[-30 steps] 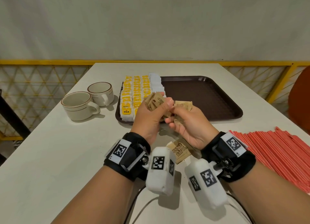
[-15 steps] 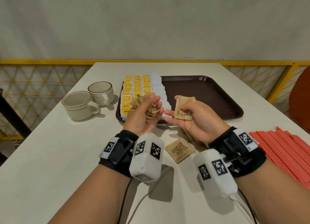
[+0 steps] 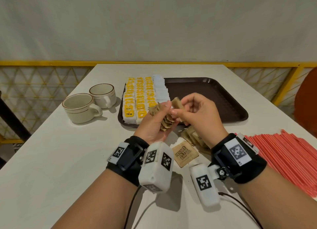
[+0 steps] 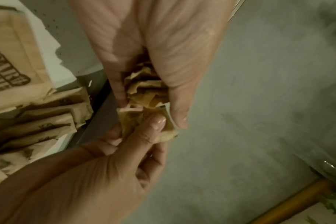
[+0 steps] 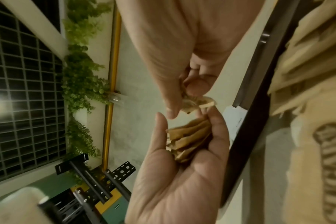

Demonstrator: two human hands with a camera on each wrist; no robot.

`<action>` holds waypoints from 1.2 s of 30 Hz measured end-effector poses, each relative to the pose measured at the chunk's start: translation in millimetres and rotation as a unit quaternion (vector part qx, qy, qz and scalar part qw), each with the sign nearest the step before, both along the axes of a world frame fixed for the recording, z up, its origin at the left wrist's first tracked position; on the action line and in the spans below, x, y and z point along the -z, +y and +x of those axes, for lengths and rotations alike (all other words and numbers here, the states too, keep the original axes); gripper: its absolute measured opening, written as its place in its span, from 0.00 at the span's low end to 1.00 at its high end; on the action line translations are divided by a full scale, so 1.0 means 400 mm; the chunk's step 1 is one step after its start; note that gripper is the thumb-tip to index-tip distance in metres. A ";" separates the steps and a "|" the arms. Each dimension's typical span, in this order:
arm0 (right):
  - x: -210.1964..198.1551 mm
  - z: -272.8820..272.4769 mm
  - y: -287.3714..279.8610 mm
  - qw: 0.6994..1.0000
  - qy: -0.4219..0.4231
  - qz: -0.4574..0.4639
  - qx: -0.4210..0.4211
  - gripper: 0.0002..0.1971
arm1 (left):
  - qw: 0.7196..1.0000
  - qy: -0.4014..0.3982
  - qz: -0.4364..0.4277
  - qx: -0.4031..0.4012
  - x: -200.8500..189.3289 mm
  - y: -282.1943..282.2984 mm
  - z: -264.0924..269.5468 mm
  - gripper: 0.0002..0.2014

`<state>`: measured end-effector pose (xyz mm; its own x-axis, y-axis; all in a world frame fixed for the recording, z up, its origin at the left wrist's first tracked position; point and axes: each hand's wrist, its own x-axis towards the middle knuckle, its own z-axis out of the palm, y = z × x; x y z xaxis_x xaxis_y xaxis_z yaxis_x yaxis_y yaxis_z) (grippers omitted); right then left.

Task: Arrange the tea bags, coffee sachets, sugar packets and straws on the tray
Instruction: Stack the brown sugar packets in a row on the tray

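My left hand is palm up over the table, in front of the tray, and grips a fanned stack of brown sugar packets. My right hand pinches a single brown sugar packet by thumb and fingers, right at the top of that stack. In the left wrist view the stack sits just above the pinched packet. The brown tray has rows of yellow tea bags and white packets along its left side. More sugar packets lie on the table under my wrists.
Two cream cups stand left of the tray. A wide spread of red straws lies at the right of the white table. The tray's right half is bare. A yellow railing runs behind the table.
My right hand has carried its single packet leftward, up against the stack. My left hand has turned more palm-up, and the stack now stands fanned in it.
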<state>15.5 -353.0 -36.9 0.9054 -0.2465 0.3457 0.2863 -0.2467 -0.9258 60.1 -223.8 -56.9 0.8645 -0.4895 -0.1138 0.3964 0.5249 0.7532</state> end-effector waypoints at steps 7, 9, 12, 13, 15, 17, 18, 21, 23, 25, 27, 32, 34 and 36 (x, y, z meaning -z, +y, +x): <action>-0.015 -0.006 0.016 0.980 0.072 0.128 -0.133 0.09 | 0.997 -0.038 -0.036 0.054 -0.006 0.016 0.002 0.13; -0.022 -0.004 0.014 0.952 0.085 0.244 -0.165 0.12 | 0.994 -0.062 -0.048 0.071 -0.010 0.016 -0.002 0.15; -0.031 -0.006 0.016 0.941 0.082 0.272 -0.182 0.16 | 0.998 -0.016 -0.057 0.028 -0.018 0.009 -0.003 0.14; -0.037 -0.005 0.015 0.952 0.077 0.242 -0.171 0.16 | 0.998 0.012 -0.054 0.006 -0.020 0.007 0.001 0.13; -0.061 -0.001 0.005 0.986 0.050 0.083 -0.132 0.15 | 0.996 0.067 -0.043 -0.040 -0.021 0.010 0.012 0.16; -0.097 0.004 -0.004 0.976 0.047 -0.167 -0.130 0.24 | 0.992 0.097 -0.044 -0.065 -0.033 0.016 0.015 0.19; -0.110 0.009 -0.003 0.943 0.073 -0.287 -0.150 0.35 | 0.991 0.102 -0.050 -0.064 -0.036 0.021 0.017 0.21; -0.130 0.025 0.036 0.827 0.121 -0.512 -0.198 0.58 | 0.993 0.096 -0.066 -0.005 -0.041 0.029 0.006 0.34; -0.125 0.045 0.056 0.798 0.097 -0.559 -0.201 0.56 | 0.996 0.075 -0.038 0.016 -0.041 0.028 -0.002 0.38; -0.134 0.064 0.062 0.795 0.116 -0.560 -0.202 0.48 | 0.998 0.057 0.005 0.011 -0.044 0.028 -0.005 0.36; -0.149 0.078 0.062 0.795 0.121 -0.557 -0.211 0.40 | 0.998 0.061 0.013 -0.005 -0.045 0.028 -0.008 0.34; -0.153 0.100 0.066 0.798 0.111 -0.543 -0.237 0.41 | 0.998 0.060 0.011 -0.028 -0.049 0.018 -0.019 0.27; -0.139 0.105 0.071 0.798 0.097 -0.553 -0.219 0.39 | 0.997 0.060 0.004 -0.038 -0.048 0.017 -0.015 0.23; -0.130 0.110 0.071 0.820 0.082 -0.528 -0.206 0.36 | 0.998 0.048 -0.017 -0.027 -0.045 0.026 -0.013 0.21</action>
